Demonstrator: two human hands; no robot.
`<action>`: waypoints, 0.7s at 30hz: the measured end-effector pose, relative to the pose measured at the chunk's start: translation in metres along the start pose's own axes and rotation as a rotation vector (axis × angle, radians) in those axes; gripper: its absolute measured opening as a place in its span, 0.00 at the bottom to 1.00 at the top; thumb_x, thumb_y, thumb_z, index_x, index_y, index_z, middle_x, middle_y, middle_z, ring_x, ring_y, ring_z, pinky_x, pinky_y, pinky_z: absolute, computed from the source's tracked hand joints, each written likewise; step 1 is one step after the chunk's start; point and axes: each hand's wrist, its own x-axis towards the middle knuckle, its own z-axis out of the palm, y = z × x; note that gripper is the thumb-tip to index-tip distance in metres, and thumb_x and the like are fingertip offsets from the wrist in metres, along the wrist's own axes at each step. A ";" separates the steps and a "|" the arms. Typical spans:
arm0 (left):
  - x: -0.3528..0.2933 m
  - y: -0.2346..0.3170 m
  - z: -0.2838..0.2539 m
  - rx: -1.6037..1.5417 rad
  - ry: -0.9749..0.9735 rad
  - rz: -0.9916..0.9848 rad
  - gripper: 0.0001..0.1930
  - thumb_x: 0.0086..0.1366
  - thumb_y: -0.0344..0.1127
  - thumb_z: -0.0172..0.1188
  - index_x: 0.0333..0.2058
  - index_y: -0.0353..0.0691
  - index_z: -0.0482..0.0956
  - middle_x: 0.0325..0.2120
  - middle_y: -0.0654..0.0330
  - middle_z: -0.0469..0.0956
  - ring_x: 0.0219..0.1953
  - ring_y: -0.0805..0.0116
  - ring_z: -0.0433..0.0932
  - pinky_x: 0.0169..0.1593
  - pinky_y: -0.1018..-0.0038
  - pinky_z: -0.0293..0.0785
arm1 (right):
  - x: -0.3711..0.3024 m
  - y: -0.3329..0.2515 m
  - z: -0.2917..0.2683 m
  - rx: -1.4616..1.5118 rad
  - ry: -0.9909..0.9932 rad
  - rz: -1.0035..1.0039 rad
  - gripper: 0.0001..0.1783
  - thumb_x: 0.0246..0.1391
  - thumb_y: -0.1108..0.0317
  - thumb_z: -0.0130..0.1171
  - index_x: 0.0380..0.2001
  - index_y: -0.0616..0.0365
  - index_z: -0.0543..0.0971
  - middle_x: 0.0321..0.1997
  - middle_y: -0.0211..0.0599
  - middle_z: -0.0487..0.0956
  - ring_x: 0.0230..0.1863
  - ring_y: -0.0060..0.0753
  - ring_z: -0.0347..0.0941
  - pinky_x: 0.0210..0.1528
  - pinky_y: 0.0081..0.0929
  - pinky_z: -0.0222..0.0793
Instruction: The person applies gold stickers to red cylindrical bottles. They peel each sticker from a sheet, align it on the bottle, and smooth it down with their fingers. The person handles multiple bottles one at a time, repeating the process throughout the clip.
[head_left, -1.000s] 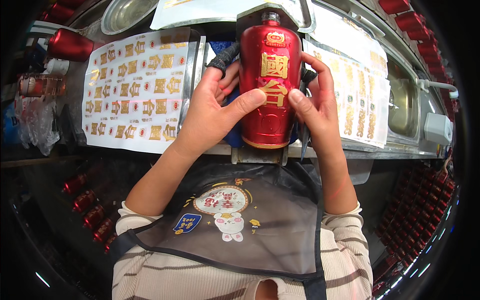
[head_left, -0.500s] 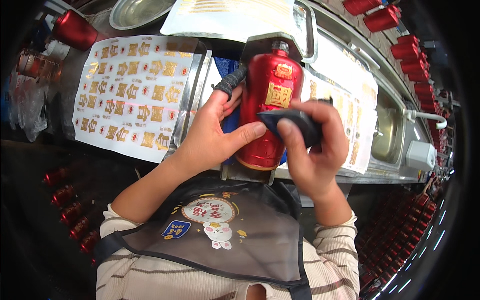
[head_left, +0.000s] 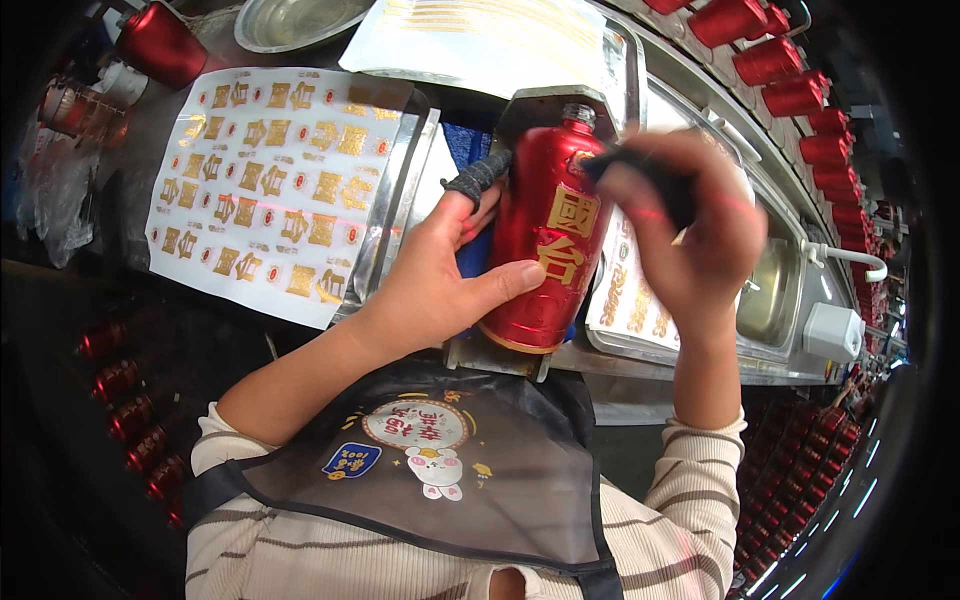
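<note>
A glossy red bottle (head_left: 530,215) with gold characters and a small emblem near its shoulder lies in a metal cradle (head_left: 535,98), its threaded neck pointing away from me. My left hand (head_left: 440,275) is wrapped round its left side, thumb across the lower front. One finger of that hand wears a dark wrapping (head_left: 478,180). My right hand (head_left: 705,215), blurred by motion, grips a dark flat scraper (head_left: 655,182) by the bottle's upper right, its tip over the emblem. Whether the tip touches the surface is unclear.
Left of the bottle, a white sheet of gold and red decals (head_left: 260,200) rests on a metal tray (head_left: 400,190). More decal sheets (head_left: 470,50) lie behind and to the right (head_left: 625,290). A metal basin (head_left: 300,25), a sink (head_left: 775,290) and rows of red bottles (head_left: 800,95) surround the bench.
My right hand has moved up and to the right with the scraper, from the bottle's middle to its emblem. A lower gold character is now uncovered. My left hand keeps its hold.
</note>
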 end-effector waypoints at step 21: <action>-0.008 0.006 0.016 0.006 0.140 0.062 0.36 0.67 0.33 0.65 0.66 0.26 0.55 0.64 0.43 0.65 0.66 0.60 0.65 0.69 0.65 0.60 | -0.111 -0.019 0.048 0.369 0.650 0.631 0.17 0.56 0.73 0.68 0.45 0.62 0.73 0.41 0.36 0.77 0.37 0.21 0.75 0.42 0.16 0.72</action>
